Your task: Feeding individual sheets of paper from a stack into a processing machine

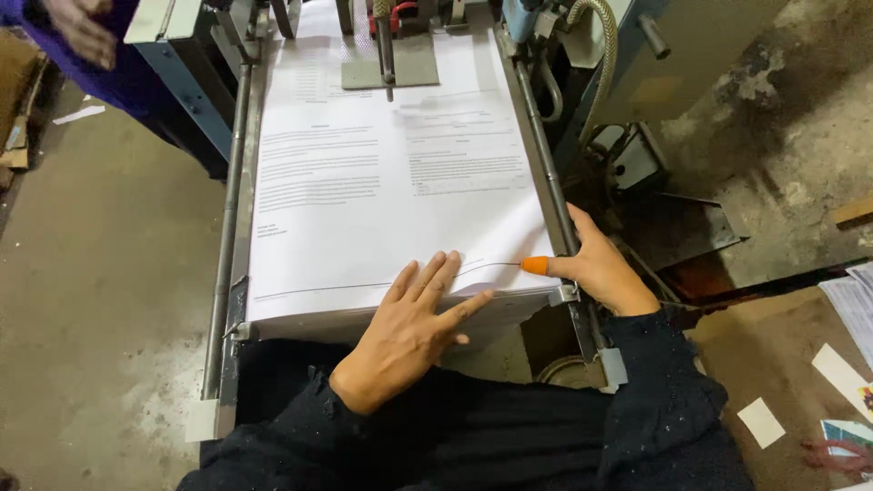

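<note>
The one camera sits on my head and looks steeply down and forward, over my dark sleeves. It is close: my left hand point(414, 327) and right hand point(600, 271) fill the lower middle, and the stack of printed sheets point(364, 182) on the machine's feed table point(227, 264) runs away to the top edge. Concrete floor point(100, 273) shows on both sides.

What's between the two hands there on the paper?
In the head view, only bare white paper of the printed stack lies between the left hand and the right hand.
</note>
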